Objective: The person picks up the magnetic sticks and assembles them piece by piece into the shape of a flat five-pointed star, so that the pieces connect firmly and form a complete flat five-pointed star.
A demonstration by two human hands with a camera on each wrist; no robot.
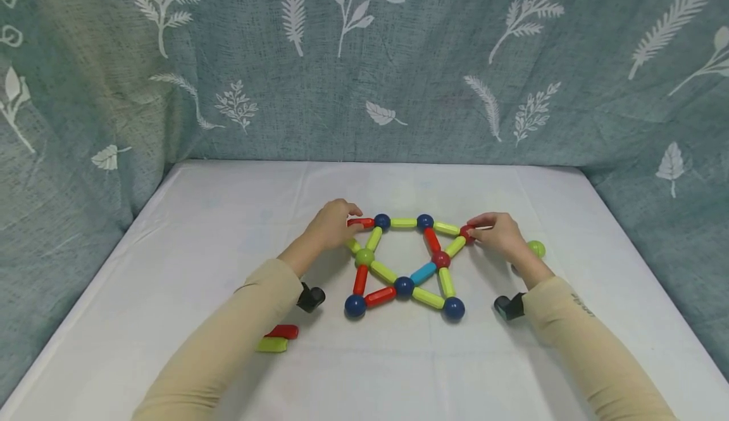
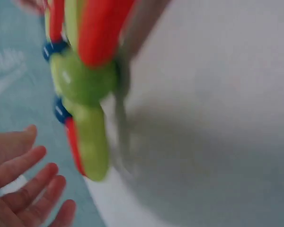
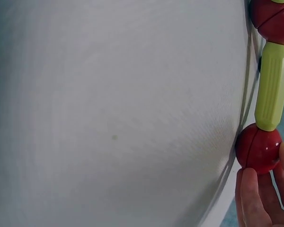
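A flat frame of magnetic rods and balls lies mid-table, its blue ball point(image 1: 404, 287) at the lower centre and its green ball point(image 1: 364, 257) on the left. My left hand point(image 1: 333, 223) is beside the frame's far-left corner, near a red rod point(image 1: 363, 223). In the left wrist view its fingers point(image 2: 31, 203) are spread and apart from the rods, including a yellow-green rod point(image 2: 93, 142). At the far-right corner my right hand point(image 1: 501, 236) pinches a red ball point(image 3: 259, 149) between thumb and fingers. A yellow-green rod point(image 3: 273, 87) joins that ball to another red ball point(image 3: 276, 21).
A loose red rod point(image 1: 285, 331) and yellow-green rod point(image 1: 272, 344) lie by the left forearm, partly hidden by the sleeve. Behind the right wrist sits a green ball point(image 1: 536, 248). A leaf-patterned curtain point(image 1: 364, 92) hangs behind the white-covered table point(image 1: 370, 377).
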